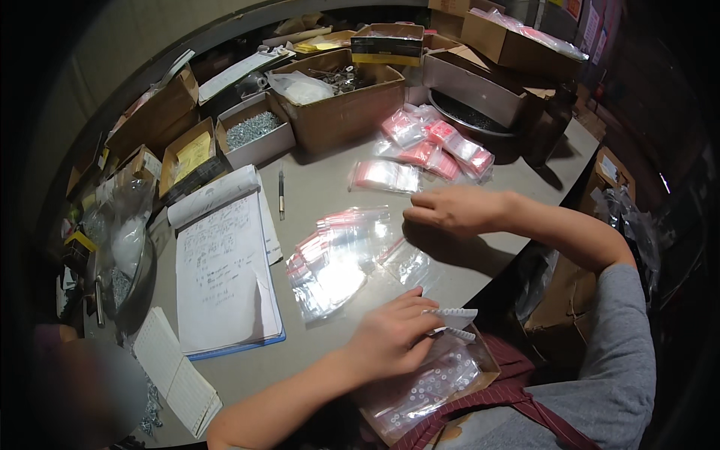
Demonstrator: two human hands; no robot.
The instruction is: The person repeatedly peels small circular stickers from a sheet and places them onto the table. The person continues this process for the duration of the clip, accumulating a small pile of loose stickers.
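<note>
My left hand (394, 334) is closed at the rim of a small cardboard box (489, 361) in front of me. A folded white paper strip (454, 319) with a notched edge sticks out from its fingers. Inside the box lie clear plastic bags (431, 386) with several small pale rings. Over the table's right side is my right hand (461, 210), its fingers curled and pressed together; what they hold, if anything, cannot be made out. Between the hands, clear zip bags with red tops (330, 255) are fanned out flat on the table.
Packs of red-topped zip bags (431, 146) are heaped farther back. An open notepad (225, 270) lies left, beside a pen (281, 195). Along the back stand a carton of metal parts (341, 112), a box of screws (255, 131) and a round dark tray (472, 112).
</note>
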